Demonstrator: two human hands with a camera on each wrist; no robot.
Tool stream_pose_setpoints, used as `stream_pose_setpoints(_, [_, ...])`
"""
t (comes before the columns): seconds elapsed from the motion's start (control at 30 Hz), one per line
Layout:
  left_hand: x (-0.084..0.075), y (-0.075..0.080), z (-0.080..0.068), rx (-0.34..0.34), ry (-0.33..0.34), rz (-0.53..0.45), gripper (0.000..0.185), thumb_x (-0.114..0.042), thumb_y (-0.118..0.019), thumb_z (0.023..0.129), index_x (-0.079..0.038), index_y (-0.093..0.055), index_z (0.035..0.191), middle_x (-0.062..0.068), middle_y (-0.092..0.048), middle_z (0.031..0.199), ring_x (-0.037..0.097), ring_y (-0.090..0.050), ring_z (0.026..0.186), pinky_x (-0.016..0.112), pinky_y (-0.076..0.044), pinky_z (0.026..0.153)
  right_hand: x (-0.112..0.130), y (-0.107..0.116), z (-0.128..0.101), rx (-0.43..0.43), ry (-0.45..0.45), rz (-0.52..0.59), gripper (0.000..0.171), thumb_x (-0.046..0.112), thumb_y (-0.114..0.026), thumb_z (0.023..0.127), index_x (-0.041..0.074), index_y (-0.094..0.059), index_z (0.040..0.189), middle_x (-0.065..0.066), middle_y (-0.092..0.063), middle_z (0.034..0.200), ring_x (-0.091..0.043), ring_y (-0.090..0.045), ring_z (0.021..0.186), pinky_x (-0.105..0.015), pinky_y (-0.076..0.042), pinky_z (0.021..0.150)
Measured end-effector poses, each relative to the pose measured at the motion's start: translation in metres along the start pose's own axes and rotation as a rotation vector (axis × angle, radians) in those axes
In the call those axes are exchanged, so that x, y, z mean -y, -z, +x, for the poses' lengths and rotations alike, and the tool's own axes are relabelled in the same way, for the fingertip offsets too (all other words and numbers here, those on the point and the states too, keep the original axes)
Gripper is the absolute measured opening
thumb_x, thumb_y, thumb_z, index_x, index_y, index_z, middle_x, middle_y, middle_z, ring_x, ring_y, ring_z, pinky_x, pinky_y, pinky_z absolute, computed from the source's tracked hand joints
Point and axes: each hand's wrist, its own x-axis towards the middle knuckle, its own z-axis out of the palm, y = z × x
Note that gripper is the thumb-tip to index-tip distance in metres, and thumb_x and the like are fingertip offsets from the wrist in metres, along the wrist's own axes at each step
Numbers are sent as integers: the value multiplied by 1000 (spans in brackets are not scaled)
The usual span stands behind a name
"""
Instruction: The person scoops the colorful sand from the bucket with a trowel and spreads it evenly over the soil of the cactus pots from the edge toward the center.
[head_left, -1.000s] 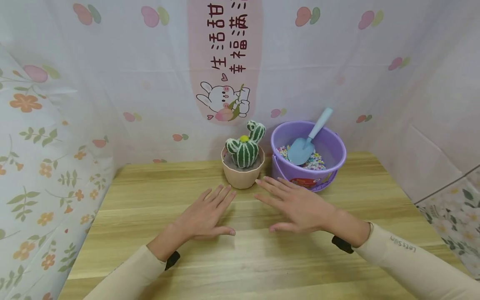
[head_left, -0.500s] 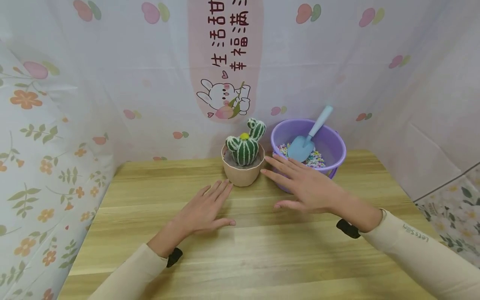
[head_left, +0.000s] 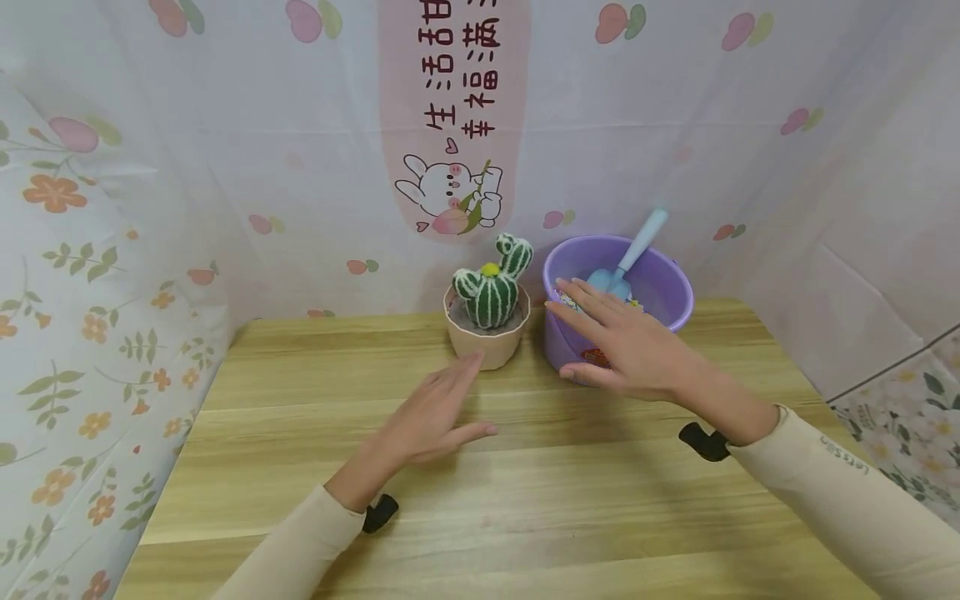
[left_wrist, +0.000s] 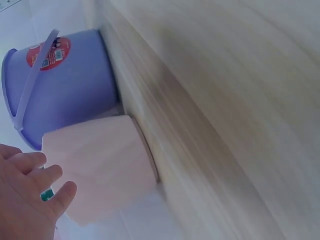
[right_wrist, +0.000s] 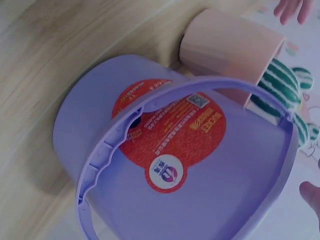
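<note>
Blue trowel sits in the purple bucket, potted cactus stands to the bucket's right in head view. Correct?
Wrong side: the potted cactus stands left of the purple bucket, as the head view shows. The blue trowel does sit in the purple bucket.

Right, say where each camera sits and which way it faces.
Head: worn on the head, facing forward and down at the pot and bucket; left hand, right hand and sleeves show.
Left wrist: worn there, facing the pot and bucket; left hand shows.
Right wrist: worn there, facing the bucket; fingers show on the picture's right.
Both wrist views share the bucket's red label.
</note>
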Motion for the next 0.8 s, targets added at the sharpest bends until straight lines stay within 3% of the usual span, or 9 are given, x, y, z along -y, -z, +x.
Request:
stream_pose_setpoints(0.27, [-10,-11,13,-54,24,-115,97,-67,-46,92,-3,-12,156,14,-21,160,28,-25,145,49,-29,114,-13,2,1,-43,-157,63,74,52,-58,92,22,-30,154,-7,-17,162,-35,-21,146,-54,-25,114])
stream_pose_setpoints(0.57, [-18,-21,25,-85,61,-238,92,-58,-54,93,-7,-11,157,8,-21,161,26,-30,143,46,-28,115,-29,4,2,-22,-310,138,70,54,-51,96,28,-25,155,-2,-12,163,-37,-29,143,-62,-41,95])
stream_pose_setpoints(0.8, [-18,-31,33,-145,79,-316,93,-66,-48,91,-11,-12,157,7,-25,159,25,-30,143,49,-28,114,-38,7,6,-15,-407,199,69,55,-47,97,24,-27,155,-5,-13,163,-39,-22,145,-67,-31,103])
